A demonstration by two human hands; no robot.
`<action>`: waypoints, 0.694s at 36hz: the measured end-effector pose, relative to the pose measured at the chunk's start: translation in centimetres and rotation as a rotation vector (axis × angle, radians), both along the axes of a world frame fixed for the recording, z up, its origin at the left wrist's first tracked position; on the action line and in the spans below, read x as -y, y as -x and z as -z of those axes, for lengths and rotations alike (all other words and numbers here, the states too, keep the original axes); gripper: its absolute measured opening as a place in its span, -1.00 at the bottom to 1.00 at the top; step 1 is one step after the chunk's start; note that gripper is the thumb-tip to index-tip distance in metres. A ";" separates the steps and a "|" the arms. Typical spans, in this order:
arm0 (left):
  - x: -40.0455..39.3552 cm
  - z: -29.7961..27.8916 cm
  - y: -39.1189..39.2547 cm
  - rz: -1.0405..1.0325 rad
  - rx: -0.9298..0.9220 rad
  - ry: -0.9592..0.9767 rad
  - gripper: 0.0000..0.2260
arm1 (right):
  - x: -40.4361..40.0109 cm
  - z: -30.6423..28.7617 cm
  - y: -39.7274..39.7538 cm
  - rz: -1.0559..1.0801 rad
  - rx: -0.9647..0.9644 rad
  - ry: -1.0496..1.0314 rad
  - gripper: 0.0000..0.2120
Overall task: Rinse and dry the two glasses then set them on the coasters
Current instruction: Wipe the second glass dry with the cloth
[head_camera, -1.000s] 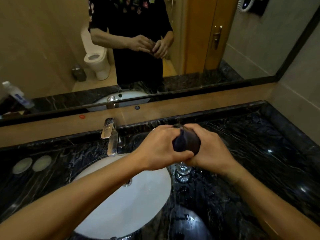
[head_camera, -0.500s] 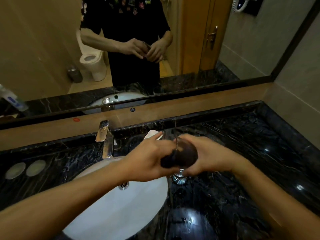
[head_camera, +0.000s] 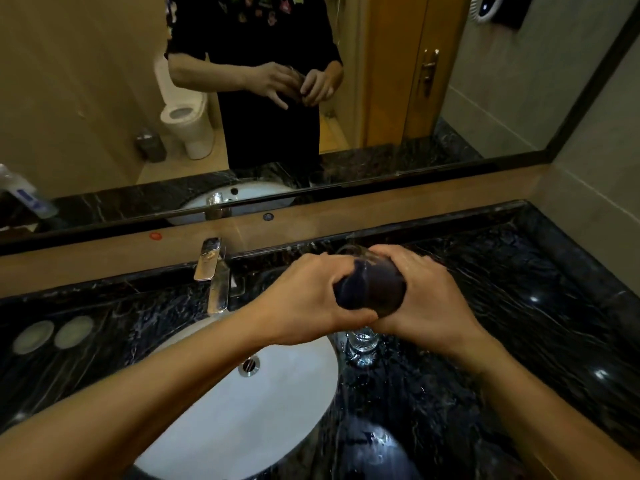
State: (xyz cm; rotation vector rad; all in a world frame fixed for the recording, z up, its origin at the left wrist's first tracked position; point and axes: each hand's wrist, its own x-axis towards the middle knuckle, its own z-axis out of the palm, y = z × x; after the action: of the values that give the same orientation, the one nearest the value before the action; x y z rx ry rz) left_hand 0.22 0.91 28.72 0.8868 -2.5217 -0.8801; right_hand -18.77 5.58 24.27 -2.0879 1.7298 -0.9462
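Head view, hands (head_camera: 367,299) hiding glass (head_camera: 362,339), faucet (head_camera: 216,275) beside

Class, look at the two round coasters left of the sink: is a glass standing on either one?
No: both coasters lie bare, and one glass stands right of the sink.

glass (head_camera: 360,258): mostly hidden by cloth (head_camera: 370,289) | second glass (head_camera: 362,341): top hidden

dim warm light; glare spots on wet countertop (head_camera: 533,299); edges bowed.
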 end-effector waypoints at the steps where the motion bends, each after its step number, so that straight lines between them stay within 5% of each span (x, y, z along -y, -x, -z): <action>1: 0.1 0.1 -0.3 0.064 0.006 0.075 -0.71 | -0.1 -0.5 0.2 -0.039 0.101 -0.093 -0.26; 7: 0.5 1.0 -1.8 0.461 0.088 0.507 -0.82 | 0.5 -1.1 1.5 -0.473 0.341 -0.568 -0.40; 11: 0.8 1.8 -1.8 0.517 0.094 0.549 -0.79 | 1.5 -0.4 1.8 -0.569 0.362 -0.734 -0.42; 16: 1.3 3.0 -1.5 0.265 0.095 0.291 -0.80 | 2.1 1.2 1.3 -0.351 0.207 -0.509 -0.34; 20: 1.2 3.0 0.4 -0.078 0.002 -0.008 -0.78 | 1.5 2.7 -0.8 -0.071 -0.216 -0.035 -0.23; 23: 1.7 2.4 1.4 -0.268 -0.081 -0.352 -0.75 | 1.1 3.6 -1.8 0.068 -0.248 0.150 -0.30; 25: 1.8 2.1 1.6 -0.279 -0.084 -0.399 -0.78 | 1.2 3.4 -2.0 0.104 -0.218 0.134 -0.29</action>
State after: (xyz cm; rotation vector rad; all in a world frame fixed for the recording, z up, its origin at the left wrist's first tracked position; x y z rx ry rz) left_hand -1.40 -0.86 26.57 1.2544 -2.1147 -1.3140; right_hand -16.81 4.42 20.87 -2.2803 1.9476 -0.9152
